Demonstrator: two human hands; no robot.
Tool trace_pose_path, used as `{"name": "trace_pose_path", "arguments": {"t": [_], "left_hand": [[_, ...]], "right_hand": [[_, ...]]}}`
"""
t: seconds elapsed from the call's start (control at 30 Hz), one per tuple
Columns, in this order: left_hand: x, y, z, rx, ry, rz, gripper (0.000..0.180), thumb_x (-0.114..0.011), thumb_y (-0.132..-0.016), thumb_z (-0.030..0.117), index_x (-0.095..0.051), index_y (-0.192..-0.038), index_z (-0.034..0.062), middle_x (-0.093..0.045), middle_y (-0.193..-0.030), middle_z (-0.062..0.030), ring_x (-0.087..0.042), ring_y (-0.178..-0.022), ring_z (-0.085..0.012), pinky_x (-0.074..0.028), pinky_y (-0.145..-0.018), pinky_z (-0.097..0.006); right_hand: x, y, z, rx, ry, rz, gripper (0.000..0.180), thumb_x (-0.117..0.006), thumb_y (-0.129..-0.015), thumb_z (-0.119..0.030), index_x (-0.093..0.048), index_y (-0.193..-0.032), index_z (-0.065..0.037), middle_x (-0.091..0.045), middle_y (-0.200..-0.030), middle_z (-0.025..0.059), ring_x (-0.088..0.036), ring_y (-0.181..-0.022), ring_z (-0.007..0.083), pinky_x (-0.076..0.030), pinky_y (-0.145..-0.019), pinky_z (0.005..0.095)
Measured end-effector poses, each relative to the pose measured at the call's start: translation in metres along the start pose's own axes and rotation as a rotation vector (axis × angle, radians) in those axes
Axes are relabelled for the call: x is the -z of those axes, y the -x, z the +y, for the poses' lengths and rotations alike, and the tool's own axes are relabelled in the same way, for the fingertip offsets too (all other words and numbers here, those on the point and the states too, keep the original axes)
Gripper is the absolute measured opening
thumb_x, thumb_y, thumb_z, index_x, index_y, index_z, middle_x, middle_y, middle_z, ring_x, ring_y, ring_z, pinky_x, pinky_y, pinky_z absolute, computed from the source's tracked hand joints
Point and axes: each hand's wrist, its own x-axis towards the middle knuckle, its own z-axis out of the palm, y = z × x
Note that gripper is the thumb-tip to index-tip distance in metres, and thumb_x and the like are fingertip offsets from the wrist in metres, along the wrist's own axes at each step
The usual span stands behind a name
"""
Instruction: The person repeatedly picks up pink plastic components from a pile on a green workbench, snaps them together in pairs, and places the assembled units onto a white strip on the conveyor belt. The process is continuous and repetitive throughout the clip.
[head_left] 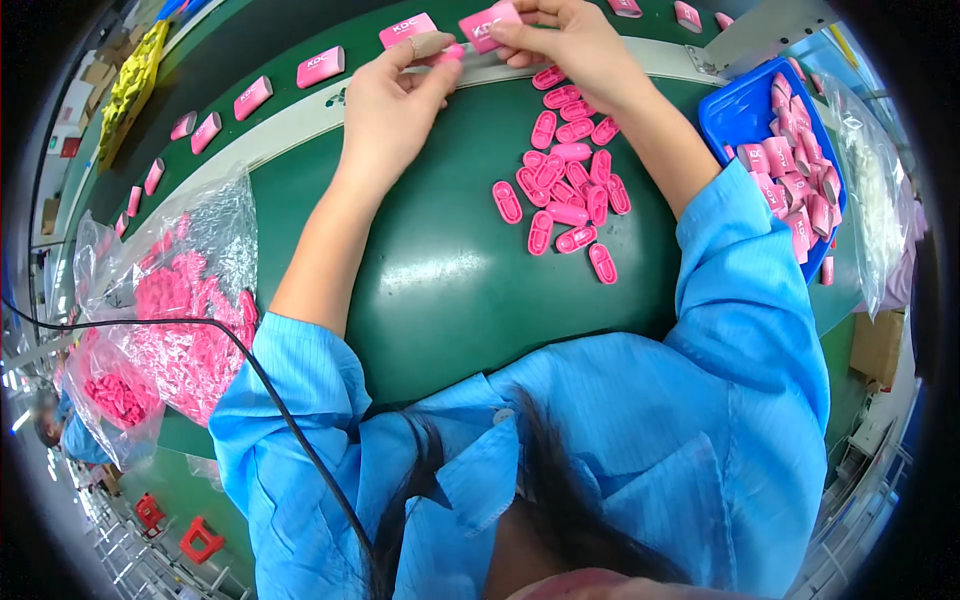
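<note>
At the far edge of the green table, my left hand pinches a small pink oval cap between thumb and fingers; one finger wears a tan wrap. Close beside it, my right hand is closed on a flat pink sleeve with white print. The cap and the sleeve are apart, the sleeve slightly higher and to the right. Below my right hand lies a loose heap of pink oval caps, most showing their hollow side, a few turned smooth side up.
Beyond a pale rail, pink sleeves stand spaced along a dark green belt. A blue tray of pink sleeves sits at right, beside a clear bag of white pieces. Left are clear bags of pink parts and a black cable.
</note>
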Motion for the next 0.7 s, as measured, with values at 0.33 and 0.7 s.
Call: {"name": "trace_pose_path", "arguments": {"t": [0.33, 0.7], "left_hand": [[-0.008, 0.005, -0.008, -0.075, -0.117, 0.017, 0.026, -0.057, -0.094, 0.011, -0.060, -0.117, -0.0017, -0.066, -0.092, -0.0048, -0.059, -0.076, -0.0085, -0.049, -0.071, -0.023], [0.001, -0.006, -0.010, -0.066, 0.188, 0.158, 0.029, -0.046, -0.099, 0.013, -0.049, -0.119, -0.0085, -0.067, -0.099, -0.0190, -0.069, -0.086, -0.0229, -0.056, -0.075, -0.031]], "right_hand": [[0.008, -0.006, 0.020, 0.355, -0.034, 0.027, 0.017, -0.065, -0.086, -0.002, -0.058, -0.101, 0.004, -0.069, -0.097, 0.0113, -0.067, -0.085, 0.0153, -0.054, -0.075, 0.0251], [-0.013, -0.003, 0.020, 0.019, -0.320, -0.020, 0.027, -0.066, -0.089, -0.013, -0.059, -0.110, 0.002, -0.067, -0.101, 0.0085, -0.066, -0.087, 0.0143, -0.053, -0.080, 0.0242]]}}
